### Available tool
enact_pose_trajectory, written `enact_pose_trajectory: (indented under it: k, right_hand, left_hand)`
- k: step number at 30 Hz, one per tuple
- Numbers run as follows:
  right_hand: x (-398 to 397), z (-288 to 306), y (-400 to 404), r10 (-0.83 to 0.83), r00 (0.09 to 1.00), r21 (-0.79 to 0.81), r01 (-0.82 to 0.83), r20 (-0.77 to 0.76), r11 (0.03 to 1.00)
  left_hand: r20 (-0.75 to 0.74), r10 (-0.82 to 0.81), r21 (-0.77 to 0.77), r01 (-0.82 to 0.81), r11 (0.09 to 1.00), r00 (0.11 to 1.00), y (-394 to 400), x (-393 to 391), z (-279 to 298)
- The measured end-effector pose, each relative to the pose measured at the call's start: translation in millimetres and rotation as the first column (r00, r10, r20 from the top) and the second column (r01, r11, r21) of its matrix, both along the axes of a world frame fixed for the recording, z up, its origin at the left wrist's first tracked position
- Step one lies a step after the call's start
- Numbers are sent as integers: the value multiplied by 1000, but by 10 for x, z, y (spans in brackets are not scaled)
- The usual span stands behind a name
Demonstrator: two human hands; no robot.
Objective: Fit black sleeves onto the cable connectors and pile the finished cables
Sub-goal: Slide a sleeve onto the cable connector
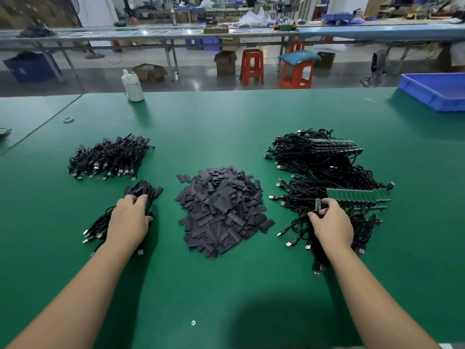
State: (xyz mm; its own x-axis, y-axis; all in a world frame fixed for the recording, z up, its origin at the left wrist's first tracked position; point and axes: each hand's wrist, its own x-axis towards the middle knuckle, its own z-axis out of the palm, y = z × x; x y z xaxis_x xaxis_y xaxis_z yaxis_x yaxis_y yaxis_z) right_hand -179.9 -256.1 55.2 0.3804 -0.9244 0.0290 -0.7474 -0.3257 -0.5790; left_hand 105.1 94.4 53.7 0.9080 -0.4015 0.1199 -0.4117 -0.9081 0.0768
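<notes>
A: Desk [226, 117] layout?
B: Green desk. Heap of black sleeves [221, 210] in the middle, sleeved cable pile [110, 157] far left, unsleeved cable pile [327, 182] on the right with green boards showing.
A: Hands?
B: Left hand [129, 217] rests on a small cable bundle [141, 195], fingers curled over it. Right hand [329, 222] pinches one green board connector [318, 204] at the right pile's near edge.
A: Extras?
B: White bottle [132, 86] far left, blue tray [435, 90] far right.

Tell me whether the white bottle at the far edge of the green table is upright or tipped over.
Upright. The white bottle stands on its base on the green table, its narrow cap pointing up and its shadow falling on the mat in front of it.
</notes>
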Motion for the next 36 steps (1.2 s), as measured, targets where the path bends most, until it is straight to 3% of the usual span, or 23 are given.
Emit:
enact_pose_trajectory:
  k: [8, 11, 14, 17, 20, 24, 27, 31, 36]
  right_hand:
    - [-8, 14, -8, 8, 981, 66, -21, 191, 998]
    - [26, 83, 45, 107, 958, 73, -131, 266, 989]
    - [97, 169, 173, 149, 904, 159, -229, 400, 960]
    - [185, 203, 354, 214, 873, 295, -365, 439, 883]
    - [264, 152, 540, 248, 857, 427, -451, 451, 783]
    - [326, -11, 781, 271, 878, 584, -467, 395, 664]
    - [365, -107, 871, 265, 883, 608, -461, 387, 646]
    - [382, -185, 889, 226, 821, 621, -550, 524, 558]
    - [356, -250, 953, 261, 776, 614, -620, 575, 489]
  left_hand:
    - [105, -64, 118, 51, 992, 992, -63, -218, -115]
    - [172, -157, 10, 158, 987, 973, -182, -301, -98]
    - [26, -211, -200, 212, 956, 977, -424, -466, -82]
    - [-151, -278, -305, 222, 926, 949, -658, -641, -98]
    - [-180, -324, -285, 266, 921, 929, -803, -782, -150]
    - [-199, -258, -239, 208, 948, 945, -888, -842, -203]
    - [-208, -183, -246, 130, 961, 961, -910, -821, -208]
    - [-205, -164, -258, 108, 960, 965, -909, -787, -205]
    - [-202, -163, -374, 77, 924, 966, -929, -752, -156]
